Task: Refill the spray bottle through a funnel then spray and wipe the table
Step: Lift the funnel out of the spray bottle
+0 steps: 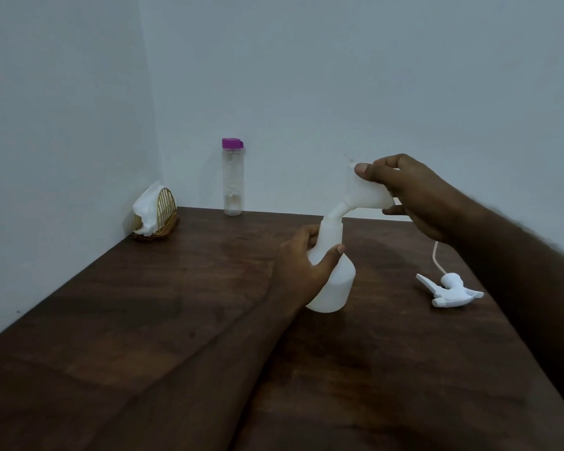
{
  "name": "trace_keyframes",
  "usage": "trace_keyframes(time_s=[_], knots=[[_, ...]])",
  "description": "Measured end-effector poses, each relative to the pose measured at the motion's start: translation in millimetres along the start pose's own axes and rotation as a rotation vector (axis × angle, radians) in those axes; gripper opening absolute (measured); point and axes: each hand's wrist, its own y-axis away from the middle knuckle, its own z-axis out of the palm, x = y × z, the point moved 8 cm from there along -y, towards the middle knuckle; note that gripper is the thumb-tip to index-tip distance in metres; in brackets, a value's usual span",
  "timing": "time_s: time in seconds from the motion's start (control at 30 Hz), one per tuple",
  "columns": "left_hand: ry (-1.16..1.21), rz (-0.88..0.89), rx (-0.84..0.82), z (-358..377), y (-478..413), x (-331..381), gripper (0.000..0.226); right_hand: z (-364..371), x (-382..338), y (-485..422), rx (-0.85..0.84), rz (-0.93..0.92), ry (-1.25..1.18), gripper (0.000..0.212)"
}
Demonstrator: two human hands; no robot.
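Funnel tilted at the neck of a white spray bottle on a dark wooden table, in the corner of a room with plain pale walls.

The table (144, 320) runs back to the wall corner. Near its middle stands the spray bottle (336, 288), its top off; the left hand (302, 265) grips it round the shoulder, thumb and fingers curled on either side. The right hand (411, 193) holds the white funnel (365, 193) by its cone, thumb on the rim, with the funnel leaning and its spout at the bottle's open neck. The bottle is opaque, so its fill cannot be told. The trigger head (446, 289) lies on its side to the right, tube trailing. At the back wall stands a clear water bottle (233, 180) with a purple cap (232, 143), closed, with little in it. In the corner a gold wire holder (165, 213) carries white napkins (147, 206).
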Motion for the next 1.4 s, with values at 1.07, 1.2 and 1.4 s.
trace_keyframes(time_s=[1.07,1.2,1.4], knots=[[0.343,0.167,0.567,-68.7,4.4,17.8,0.013,35.5,-65.3,24.8,0.121,-0.247,0.459,0.043],[0.388,0.13,0.62,-76.0,1.3,9.7,0.01,34.0,-82.4,26.5,0.158,-0.405,0.457,0.022],[0.335,0.002,0.513,-79.4,-18.7,-19.8,0.014,50.6,-96.5,10.1,0.144,-0.46,0.525,0.01]])
